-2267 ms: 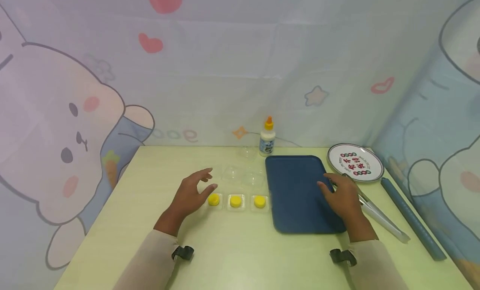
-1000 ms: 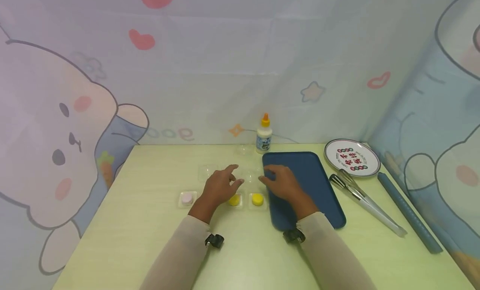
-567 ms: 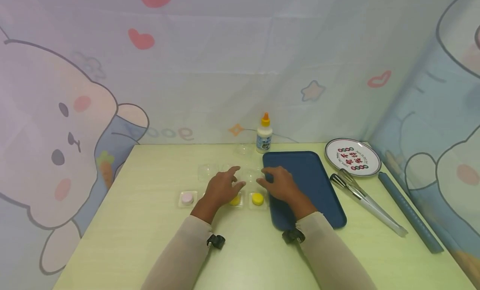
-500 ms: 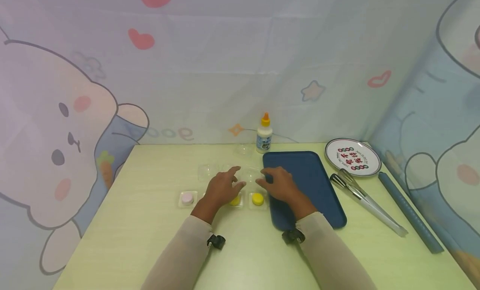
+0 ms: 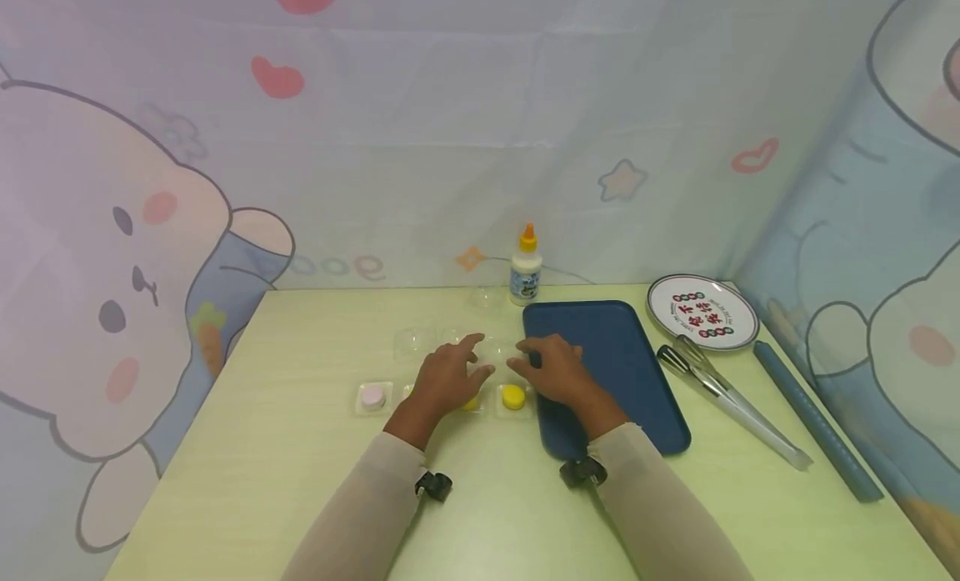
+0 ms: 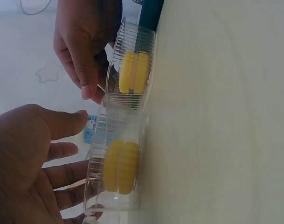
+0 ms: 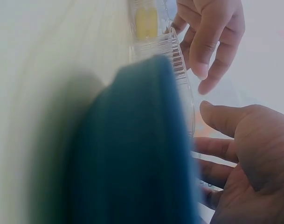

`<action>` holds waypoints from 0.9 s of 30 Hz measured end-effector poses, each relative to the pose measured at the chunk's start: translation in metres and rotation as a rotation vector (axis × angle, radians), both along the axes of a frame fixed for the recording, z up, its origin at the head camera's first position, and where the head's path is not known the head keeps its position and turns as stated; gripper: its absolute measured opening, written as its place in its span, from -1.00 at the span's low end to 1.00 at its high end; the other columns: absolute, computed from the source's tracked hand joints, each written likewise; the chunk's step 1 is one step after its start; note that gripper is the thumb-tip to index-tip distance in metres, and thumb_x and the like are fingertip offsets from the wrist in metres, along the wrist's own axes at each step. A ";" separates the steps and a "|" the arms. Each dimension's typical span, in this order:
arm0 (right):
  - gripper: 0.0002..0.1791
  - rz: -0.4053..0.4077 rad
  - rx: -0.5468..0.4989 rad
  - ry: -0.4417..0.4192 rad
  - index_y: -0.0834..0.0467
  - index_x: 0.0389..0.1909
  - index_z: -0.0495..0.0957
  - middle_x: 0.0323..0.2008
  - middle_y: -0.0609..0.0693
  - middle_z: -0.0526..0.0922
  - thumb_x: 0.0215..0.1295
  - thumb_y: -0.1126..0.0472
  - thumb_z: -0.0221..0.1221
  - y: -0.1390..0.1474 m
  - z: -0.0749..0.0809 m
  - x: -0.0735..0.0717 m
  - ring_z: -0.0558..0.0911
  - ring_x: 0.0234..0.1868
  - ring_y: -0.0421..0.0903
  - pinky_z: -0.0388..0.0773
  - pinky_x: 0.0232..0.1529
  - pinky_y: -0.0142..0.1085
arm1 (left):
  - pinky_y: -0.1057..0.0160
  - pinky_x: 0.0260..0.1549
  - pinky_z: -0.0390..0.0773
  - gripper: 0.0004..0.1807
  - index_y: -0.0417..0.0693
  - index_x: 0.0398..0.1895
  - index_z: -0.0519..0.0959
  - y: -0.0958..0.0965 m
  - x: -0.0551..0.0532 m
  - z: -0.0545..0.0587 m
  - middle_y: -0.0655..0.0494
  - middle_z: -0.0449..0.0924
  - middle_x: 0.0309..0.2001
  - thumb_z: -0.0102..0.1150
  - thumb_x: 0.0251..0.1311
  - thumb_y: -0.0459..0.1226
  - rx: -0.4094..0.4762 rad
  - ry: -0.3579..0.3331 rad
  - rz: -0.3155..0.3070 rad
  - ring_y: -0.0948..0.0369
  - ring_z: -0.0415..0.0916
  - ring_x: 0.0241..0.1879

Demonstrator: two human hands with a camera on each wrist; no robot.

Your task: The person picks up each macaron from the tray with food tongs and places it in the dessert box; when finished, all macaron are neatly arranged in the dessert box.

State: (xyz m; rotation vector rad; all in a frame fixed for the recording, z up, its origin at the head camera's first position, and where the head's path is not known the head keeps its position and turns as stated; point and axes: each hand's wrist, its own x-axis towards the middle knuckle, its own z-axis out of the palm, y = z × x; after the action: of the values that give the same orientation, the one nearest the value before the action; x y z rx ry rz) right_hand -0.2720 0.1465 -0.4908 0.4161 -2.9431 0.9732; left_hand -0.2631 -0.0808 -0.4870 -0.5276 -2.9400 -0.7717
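Tray (image 5: 622,356) lay beneath right hand (image 5: 553,371), left hand (image 5: 448,378) left of it; fingers apart, gripping nothing; low right wrist risked nudging tray

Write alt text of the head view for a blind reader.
A person's left hand and right hand face each other, fingers loosely bent, above a table with yellow pieces in clear packs, a blue tray, tongs, a plate and a bottle.

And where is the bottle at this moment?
In the head view, the bottle stands far back on the table, by the far left corner of the blue tray.
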 end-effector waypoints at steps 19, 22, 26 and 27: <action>-0.54 0.004 -0.059 0.059 0.22 0.23 0.75 0.33 0.23 0.73 0.56 -0.03 0.30 0.005 0.001 -0.001 0.58 0.46 0.32 0.21 0.42 0.54 | -0.33 0.31 0.57 -0.44 -0.21 0.38 0.63 0.005 0.002 0.002 -0.10 0.81 0.16 0.31 0.52 -0.02 0.073 0.057 -0.049 -0.17 0.67 0.27; -0.57 0.013 -0.119 0.082 0.29 0.21 0.74 0.29 0.28 0.74 0.56 0.05 0.32 0.006 0.003 -0.001 0.62 0.42 0.34 0.32 0.50 0.48 | -0.29 0.34 0.57 -0.48 -0.21 0.37 0.65 0.006 0.001 0.002 -0.12 0.82 0.14 0.29 0.54 -0.06 0.126 0.064 -0.050 -0.17 0.68 0.25; -0.65 0.016 -0.215 0.141 0.35 0.12 0.76 0.19 0.31 0.78 0.54 0.15 0.34 0.006 0.001 -0.002 0.72 0.28 0.30 0.64 0.35 0.22 | -0.20 0.30 0.65 -0.59 -0.25 0.27 0.70 0.007 0.001 0.001 -0.13 0.85 0.05 0.26 0.58 -0.15 0.209 0.124 -0.056 -0.15 0.74 0.17; -0.67 0.013 -0.230 0.160 0.35 0.10 0.77 0.17 0.30 0.79 0.54 0.16 0.34 0.006 0.001 -0.002 0.74 0.25 0.29 0.67 0.32 0.20 | -0.17 0.28 0.67 -0.63 -0.25 0.23 0.72 0.007 0.001 0.001 -0.13 0.86 0.02 0.26 0.58 -0.17 0.230 0.147 -0.056 -0.14 0.76 0.14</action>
State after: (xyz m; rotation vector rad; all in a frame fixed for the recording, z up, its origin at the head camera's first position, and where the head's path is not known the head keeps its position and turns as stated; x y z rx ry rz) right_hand -0.2738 0.1525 -0.4896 0.4792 -2.6519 1.2024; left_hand -0.2621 -0.0736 -0.4856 -0.6194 -2.6672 -1.0140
